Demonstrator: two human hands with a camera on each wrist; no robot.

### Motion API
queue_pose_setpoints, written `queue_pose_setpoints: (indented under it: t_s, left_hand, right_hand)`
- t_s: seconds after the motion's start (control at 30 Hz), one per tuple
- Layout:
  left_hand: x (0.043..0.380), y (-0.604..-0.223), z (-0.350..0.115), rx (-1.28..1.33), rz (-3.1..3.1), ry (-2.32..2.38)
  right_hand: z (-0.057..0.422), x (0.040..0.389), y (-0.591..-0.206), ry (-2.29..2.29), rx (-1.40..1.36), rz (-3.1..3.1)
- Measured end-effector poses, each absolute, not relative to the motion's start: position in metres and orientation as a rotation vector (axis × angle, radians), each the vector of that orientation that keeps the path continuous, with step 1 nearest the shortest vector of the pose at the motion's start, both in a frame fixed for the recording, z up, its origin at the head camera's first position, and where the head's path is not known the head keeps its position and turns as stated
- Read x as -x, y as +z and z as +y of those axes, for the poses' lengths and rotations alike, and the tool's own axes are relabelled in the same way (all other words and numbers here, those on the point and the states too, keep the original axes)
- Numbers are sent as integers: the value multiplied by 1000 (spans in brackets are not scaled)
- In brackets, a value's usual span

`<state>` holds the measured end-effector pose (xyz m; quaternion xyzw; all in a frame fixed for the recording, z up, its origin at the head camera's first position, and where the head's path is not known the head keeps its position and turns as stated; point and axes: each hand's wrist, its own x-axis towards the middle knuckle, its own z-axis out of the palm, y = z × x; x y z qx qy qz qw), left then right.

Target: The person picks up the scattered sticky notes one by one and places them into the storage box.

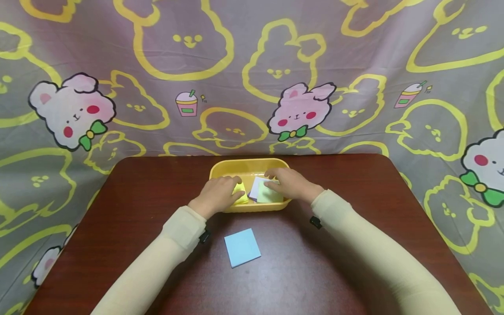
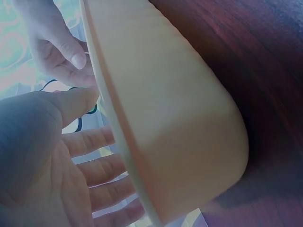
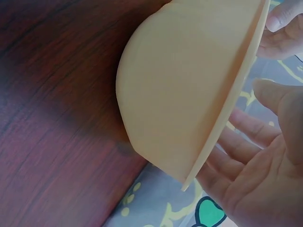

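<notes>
A yellow plastic basket [image 1: 256, 208] stands toward the back of the table. Over its left end reaches my left hand [image 1: 216, 194], beside a yellow sticky note pad [image 1: 241, 197]; the fingers are loosely spread and the thumb is apart from them. My right hand [image 1: 294, 183] extends over the right end, above a light green sticky note pad [image 1: 267, 195], likewise with parted thumb and fingers. A whitish pad [image 1: 256, 185] lies partly under the green one. Both wrist views show the basket's outer wall [image 2: 165, 104], with the fingertips hidden behind the rim. I see neither hand gripping anything.
A light blue sticky note pad [image 1: 242, 247] lies on the dark red-brown wooden table [image 1: 315, 271], in front of the basket and between the forearms. Behind the table hangs a grey cloth [image 1: 236, 57] with yellow outlines and cartoon rabbits.
</notes>
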<state>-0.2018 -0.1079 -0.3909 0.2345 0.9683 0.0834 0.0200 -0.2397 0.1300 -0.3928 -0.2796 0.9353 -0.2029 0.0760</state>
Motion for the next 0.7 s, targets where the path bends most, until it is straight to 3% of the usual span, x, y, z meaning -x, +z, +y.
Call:
queue_pose_setpoints:
  t_s: [0.7]
  left_hand:
    - [190,-380,-108,-776,3077,272]
  right_hand:
    - [127,219,-384,-695,922,2858]
